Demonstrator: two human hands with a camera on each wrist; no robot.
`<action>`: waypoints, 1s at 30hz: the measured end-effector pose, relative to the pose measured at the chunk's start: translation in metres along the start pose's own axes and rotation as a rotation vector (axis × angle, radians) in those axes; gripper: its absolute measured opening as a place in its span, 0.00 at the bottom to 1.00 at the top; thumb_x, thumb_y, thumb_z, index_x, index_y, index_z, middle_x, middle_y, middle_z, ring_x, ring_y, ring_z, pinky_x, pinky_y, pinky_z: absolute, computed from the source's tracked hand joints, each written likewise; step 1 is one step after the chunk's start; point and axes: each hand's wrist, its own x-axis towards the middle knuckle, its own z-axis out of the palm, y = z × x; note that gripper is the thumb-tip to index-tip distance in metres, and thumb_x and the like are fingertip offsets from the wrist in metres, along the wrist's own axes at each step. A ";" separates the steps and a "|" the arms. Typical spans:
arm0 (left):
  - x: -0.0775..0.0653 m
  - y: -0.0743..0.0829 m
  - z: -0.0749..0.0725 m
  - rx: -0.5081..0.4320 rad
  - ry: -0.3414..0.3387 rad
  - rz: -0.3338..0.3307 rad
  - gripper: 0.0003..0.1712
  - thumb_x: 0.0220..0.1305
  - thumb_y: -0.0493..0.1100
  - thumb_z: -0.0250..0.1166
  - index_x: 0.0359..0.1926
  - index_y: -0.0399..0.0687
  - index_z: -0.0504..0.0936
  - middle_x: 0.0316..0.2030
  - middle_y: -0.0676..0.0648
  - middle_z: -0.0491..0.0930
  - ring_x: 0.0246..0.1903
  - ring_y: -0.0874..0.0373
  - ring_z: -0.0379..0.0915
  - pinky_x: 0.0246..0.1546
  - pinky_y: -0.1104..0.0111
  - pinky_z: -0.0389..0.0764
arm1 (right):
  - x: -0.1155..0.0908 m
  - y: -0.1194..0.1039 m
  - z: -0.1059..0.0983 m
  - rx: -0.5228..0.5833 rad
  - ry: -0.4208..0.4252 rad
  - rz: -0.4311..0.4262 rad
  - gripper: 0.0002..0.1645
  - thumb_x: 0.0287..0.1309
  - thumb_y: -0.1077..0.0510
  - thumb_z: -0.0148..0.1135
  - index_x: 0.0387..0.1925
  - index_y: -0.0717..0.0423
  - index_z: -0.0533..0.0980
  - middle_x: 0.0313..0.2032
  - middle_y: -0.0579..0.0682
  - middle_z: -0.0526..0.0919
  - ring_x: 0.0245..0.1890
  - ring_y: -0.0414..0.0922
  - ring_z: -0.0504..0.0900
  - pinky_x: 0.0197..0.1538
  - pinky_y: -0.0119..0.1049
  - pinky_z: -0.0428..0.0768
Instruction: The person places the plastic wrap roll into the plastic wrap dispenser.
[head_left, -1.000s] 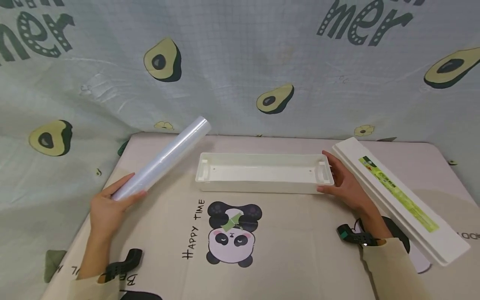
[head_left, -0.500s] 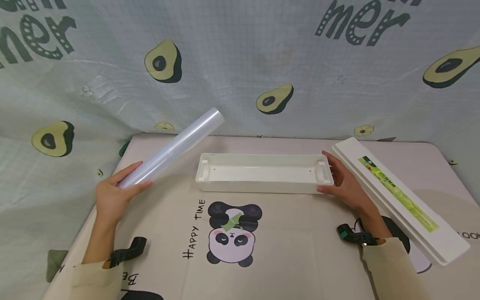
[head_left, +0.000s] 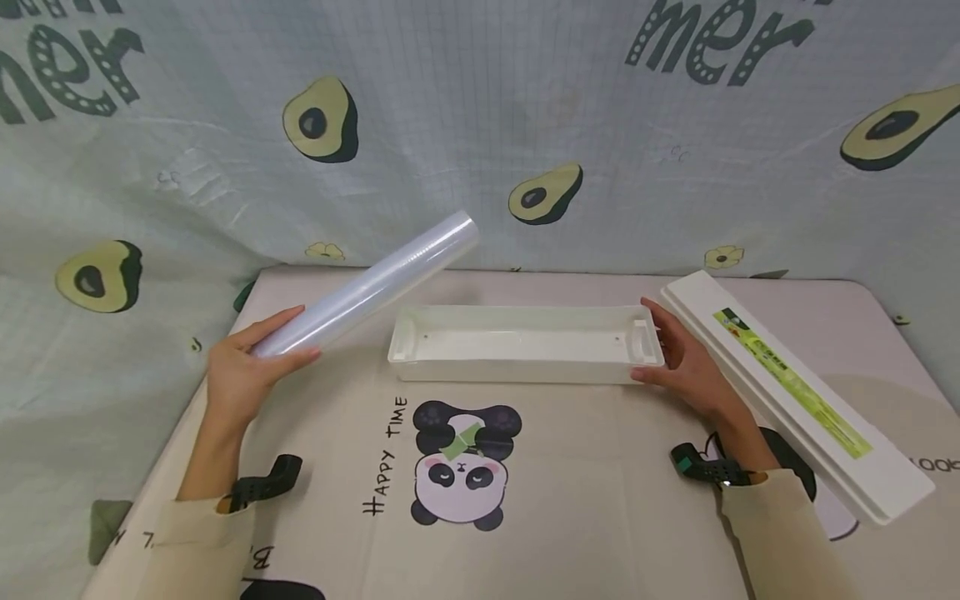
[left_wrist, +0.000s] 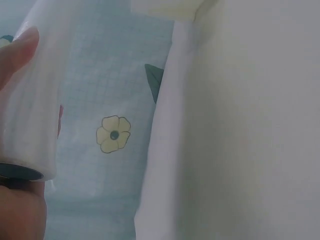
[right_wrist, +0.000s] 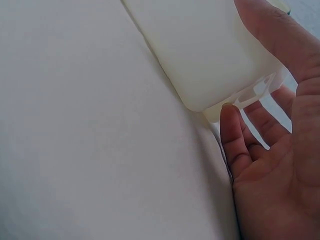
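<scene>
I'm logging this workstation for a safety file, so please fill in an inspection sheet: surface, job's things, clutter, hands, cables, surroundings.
Surface: pale mat with a printed panda and lettering.
Job's things: clear film roll, raised and tilted; open white box, nothing seen inside; long white piece with a green label, lying aslant to the right of the box.
Clutter: nothing seen.
Hands: left hand grips the roll's near end; right hand holds the box's right end.
Cables: nothing seen.
Surroundings: avocado-print sheet behind the mat.
</scene>
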 end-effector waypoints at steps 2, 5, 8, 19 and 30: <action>0.002 0.004 0.003 -0.021 -0.005 0.026 0.34 0.43 0.42 0.80 0.56 0.53 0.82 0.52 0.48 0.78 0.45 0.57 0.64 0.38 0.70 0.68 | 0.001 0.000 -0.001 0.000 0.006 -0.003 0.59 0.48 0.72 0.69 0.75 0.47 0.47 0.63 0.60 0.62 0.53 0.48 0.68 0.49 0.23 0.72; 0.005 0.010 0.008 -0.039 -0.019 0.052 0.34 0.42 0.41 0.80 0.55 0.51 0.83 0.49 0.51 0.79 0.44 0.58 0.65 0.38 0.69 0.68 | 0.001 -0.001 -0.001 0.002 0.008 -0.003 0.59 0.48 0.72 0.69 0.75 0.48 0.47 0.63 0.60 0.61 0.52 0.48 0.68 0.50 0.23 0.71; 0.008 0.014 0.012 -0.056 -0.044 0.071 0.33 0.42 0.41 0.80 0.54 0.50 0.83 0.48 0.50 0.79 0.44 0.58 0.65 0.38 0.68 0.68 | 0.000 -0.001 -0.001 0.002 0.009 0.001 0.59 0.48 0.72 0.69 0.75 0.47 0.47 0.63 0.60 0.61 0.52 0.48 0.68 0.50 0.23 0.71; 0.017 0.024 0.030 -0.096 -0.158 0.151 0.33 0.40 0.40 0.81 0.53 0.49 0.83 0.46 0.50 0.80 0.43 0.55 0.66 0.38 0.67 0.70 | -0.001 0.001 -0.001 0.012 0.008 0.005 0.59 0.48 0.72 0.69 0.75 0.45 0.48 0.65 0.60 0.60 0.53 0.47 0.68 0.51 0.23 0.71; 0.025 0.037 0.046 -0.129 -0.250 0.163 0.34 0.37 0.41 0.82 0.52 0.49 0.84 0.46 0.48 0.81 0.43 0.54 0.69 0.39 0.65 0.70 | 0.000 0.004 -0.001 0.010 0.007 -0.004 0.60 0.47 0.72 0.69 0.75 0.46 0.48 0.65 0.60 0.60 0.53 0.48 0.68 0.51 0.23 0.71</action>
